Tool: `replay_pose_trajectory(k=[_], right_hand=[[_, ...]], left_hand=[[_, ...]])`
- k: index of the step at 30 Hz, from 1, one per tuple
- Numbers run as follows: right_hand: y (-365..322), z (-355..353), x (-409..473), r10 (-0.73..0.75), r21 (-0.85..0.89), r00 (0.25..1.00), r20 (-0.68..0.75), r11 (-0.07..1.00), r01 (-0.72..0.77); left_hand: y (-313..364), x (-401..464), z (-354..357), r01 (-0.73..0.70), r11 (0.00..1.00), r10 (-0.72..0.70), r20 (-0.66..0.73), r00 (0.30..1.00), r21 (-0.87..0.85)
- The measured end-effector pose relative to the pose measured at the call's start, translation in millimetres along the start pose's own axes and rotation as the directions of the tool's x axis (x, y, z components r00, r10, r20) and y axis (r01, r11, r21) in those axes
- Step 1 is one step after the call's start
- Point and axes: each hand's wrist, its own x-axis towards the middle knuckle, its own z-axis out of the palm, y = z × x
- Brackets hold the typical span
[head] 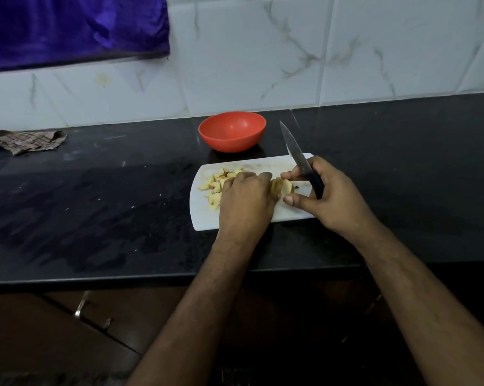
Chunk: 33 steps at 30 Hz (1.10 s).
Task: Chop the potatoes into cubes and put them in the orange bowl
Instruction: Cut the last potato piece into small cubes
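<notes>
A white cutting board (263,164) lies on the black counter. Cut potato pieces (214,188) are piled on its left half. My left hand (245,200) lies palm down over the board, its fingertips on a sliced potato piece (282,186) near the middle. My right hand (328,193) grips a knife (298,151) by its black handle, blade pointing up and away, while its forefinger and thumb touch the same potato piece from the right. The orange bowl (232,132) stands just behind the board and looks empty.
A checked cloth (29,142) lies crumpled at the far left by the tiled wall. A blue-purple fabric (73,26) hangs over the wall at top left. The counter's front edge (123,280) runs below, with drawers and handles (80,307) beneath it.
</notes>
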Motion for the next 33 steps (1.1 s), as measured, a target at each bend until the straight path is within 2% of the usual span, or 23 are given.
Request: replay_pose_trajectory(k=[2,4,6,8,11,15,18,24,33], right_hand=[[-1.1,-0.6,-3.2,0.008,-0.018,1.0,0.018,1.0,-0.007],[-1.5,-0.5,-8.2,0.03,-0.072,0.999,0.044,0.997,-0.026],[-2.0,1.8,-12.1,0.054,-0.182,0.997,0.051,0.982,-0.044],[-2.7,4.6,-12.9,0.067,-0.348,0.997,0.033,0.936,-0.051],[-4.6,7.2,-10.8,0.083,-0.424,0.997,-0.005,0.902,-0.077],[-4.8,6.7,-10.6,0.092,-0.408,0.996,-0.01,0.909,-0.088],[-3.0,5.7,-11.3,0.101,-0.381,0.995,-0.021,0.919,-0.101],[-3.4,5.8,-11.5,0.108,-0.36,0.994,-0.024,0.927,-0.11],[3.3,6.4,-9.1,0.08,-0.394,0.993,-0.082,0.913,-0.106]], left_hand=[[0.6,-2.7,-1.3,-0.005,1.0,0.004,-0.039,0.999,-0.031],[-0.4,-8.5,-2.8,-0.037,0.995,0.025,-0.134,0.991,-0.089],[-1.5,-15.8,-3.4,-0.072,0.99,0.041,-0.24,0.97,-0.123],[-0.8,-20.6,-3.5,-0.117,0.987,0.083,-0.274,0.958,-0.114],[1.1,-22.2,-4.2,-0.149,0.984,0.123,-0.234,0.965,-0.101],[1.3,-23.6,-7.8,-0.201,0.97,0.181,-0.145,0.973,-0.136],[4.7,-23.7,-7.5,-0.217,0.973,0.213,-0.045,0.976,-0.084],[4.4,-21.6,-12.8,-0.122,0.967,0.122,-0.014,0.992,-0.223],[1.5,-20.3,-13.4,-0.093,0.963,0.097,0.004,0.995,-0.254]])
